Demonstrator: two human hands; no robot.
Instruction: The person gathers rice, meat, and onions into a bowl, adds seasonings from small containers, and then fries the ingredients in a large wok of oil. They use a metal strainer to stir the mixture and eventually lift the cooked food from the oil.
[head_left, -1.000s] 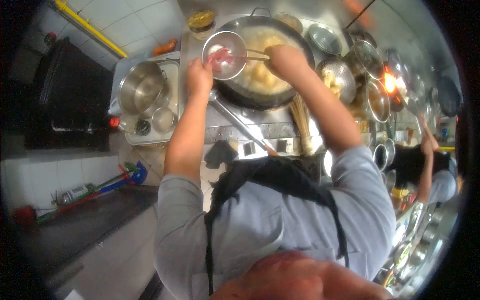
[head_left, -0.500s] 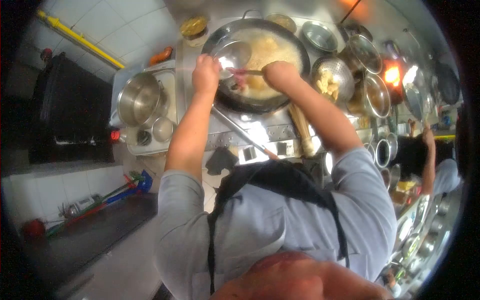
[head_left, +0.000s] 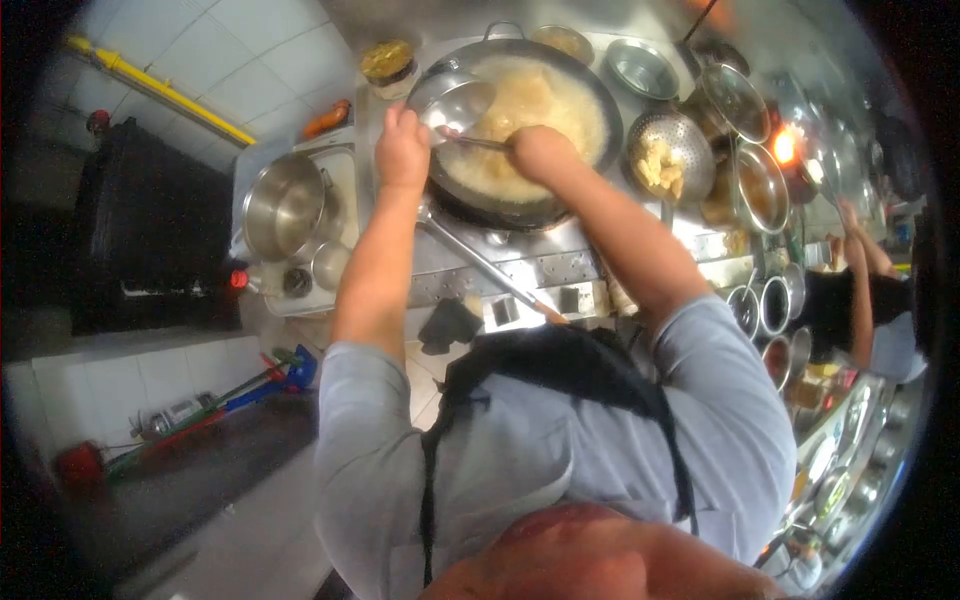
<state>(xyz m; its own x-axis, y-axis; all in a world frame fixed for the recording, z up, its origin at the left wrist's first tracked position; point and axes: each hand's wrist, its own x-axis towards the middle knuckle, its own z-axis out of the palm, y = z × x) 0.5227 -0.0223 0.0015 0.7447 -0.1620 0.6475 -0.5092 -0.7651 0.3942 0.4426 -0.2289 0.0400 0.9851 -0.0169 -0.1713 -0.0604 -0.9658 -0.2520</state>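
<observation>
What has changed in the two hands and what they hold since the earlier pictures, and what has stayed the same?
The metal bowl has tipped over the wok, and most of the pinkish food is no longer visible in it. The right hand has moved left, closer to the left hand. Both grips, on bowl and sticks, and the strainer stayed.

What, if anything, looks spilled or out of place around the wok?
Nothing clearly stands out around the wok; I see no spill or damage. The metal bowl tilts over it, but the left hand holds it there.
</observation>
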